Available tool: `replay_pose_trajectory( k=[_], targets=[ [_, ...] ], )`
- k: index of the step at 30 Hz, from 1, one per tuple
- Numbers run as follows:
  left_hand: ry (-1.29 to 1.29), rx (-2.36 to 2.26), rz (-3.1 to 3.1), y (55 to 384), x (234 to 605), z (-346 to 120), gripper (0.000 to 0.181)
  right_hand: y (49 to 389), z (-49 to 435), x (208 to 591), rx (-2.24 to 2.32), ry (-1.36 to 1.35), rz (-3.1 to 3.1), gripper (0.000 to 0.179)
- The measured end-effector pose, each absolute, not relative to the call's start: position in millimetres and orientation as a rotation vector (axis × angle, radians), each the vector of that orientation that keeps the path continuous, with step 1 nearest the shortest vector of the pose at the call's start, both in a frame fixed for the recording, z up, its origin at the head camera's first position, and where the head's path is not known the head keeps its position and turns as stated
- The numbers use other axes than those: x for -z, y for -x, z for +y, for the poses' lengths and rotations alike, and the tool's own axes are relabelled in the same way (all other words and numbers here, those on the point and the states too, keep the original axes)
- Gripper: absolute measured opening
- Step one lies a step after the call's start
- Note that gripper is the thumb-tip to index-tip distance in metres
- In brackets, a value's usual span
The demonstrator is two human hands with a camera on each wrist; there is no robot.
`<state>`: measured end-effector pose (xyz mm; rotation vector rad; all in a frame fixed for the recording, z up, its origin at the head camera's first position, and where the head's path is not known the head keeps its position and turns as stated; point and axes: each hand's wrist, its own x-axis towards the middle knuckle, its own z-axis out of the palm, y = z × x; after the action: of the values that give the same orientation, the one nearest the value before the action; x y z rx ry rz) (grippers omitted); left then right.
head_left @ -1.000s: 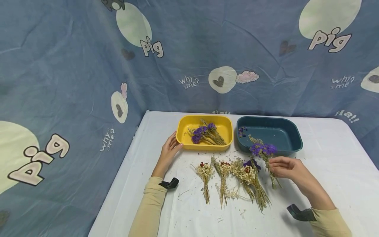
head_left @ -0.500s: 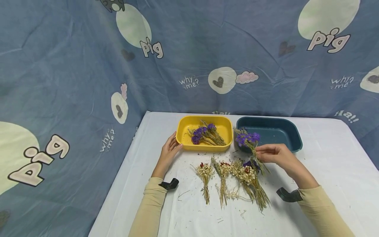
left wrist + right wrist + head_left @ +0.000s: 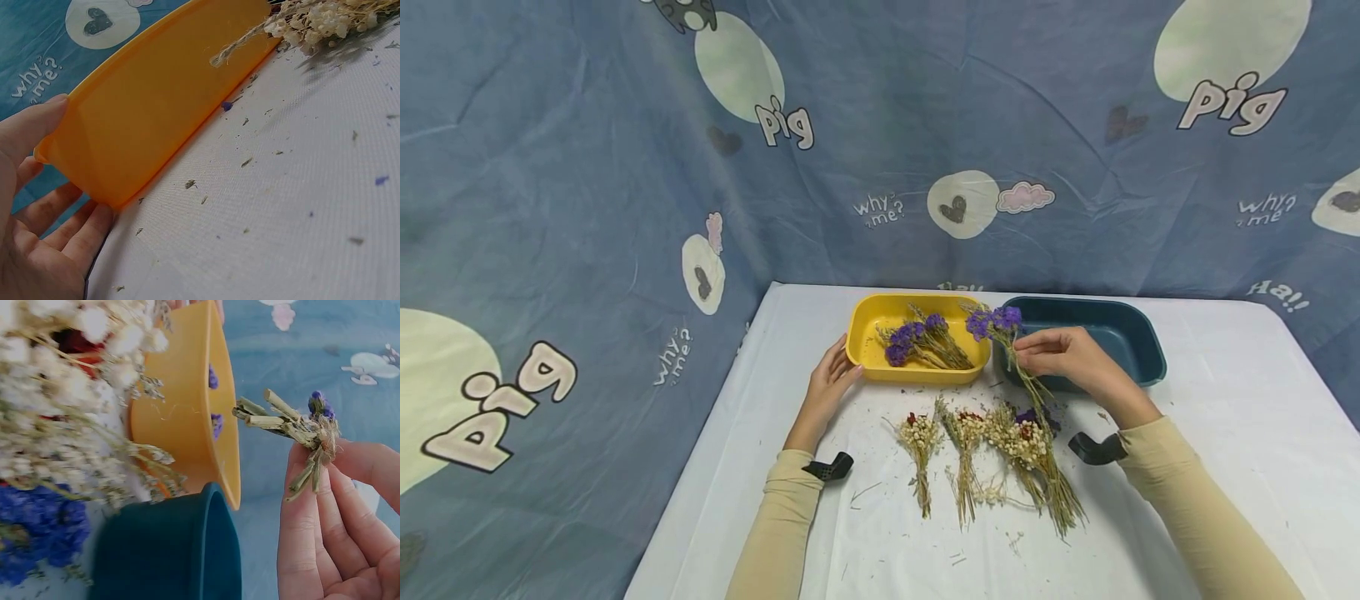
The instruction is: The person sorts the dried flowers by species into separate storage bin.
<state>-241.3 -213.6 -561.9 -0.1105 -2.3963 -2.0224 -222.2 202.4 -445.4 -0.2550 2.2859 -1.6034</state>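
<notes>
Tabletop (image 3: 1240, 400): held purple bunch (image 3: 1006, 318) farther left

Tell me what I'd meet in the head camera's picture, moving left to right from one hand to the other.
Left hand → yellow tub → held purple bunch → right hand.

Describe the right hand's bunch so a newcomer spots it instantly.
On the white table, find the yellow tray and the dark teal tray beside it. By the gap between them, the right hand pinches a purple-flowered bunch, the only bunch in a hand.
</notes>
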Motion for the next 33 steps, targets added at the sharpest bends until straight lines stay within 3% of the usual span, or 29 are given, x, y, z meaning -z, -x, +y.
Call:
replay_pose_trajectory(
  k=[16,33],
  targets=[
    [0.09,2.021,-2.402,241.3,561.2,-212.9,0.071,273.1,162.7,444.5,1.423,0.395,2.357,0.033],
    [0.08,2.026,-2.402,241.4,561.1,-212.9,0.07,309.1,115.1,438.8,1.267,0.468,2.369,0.027]
  ],
)
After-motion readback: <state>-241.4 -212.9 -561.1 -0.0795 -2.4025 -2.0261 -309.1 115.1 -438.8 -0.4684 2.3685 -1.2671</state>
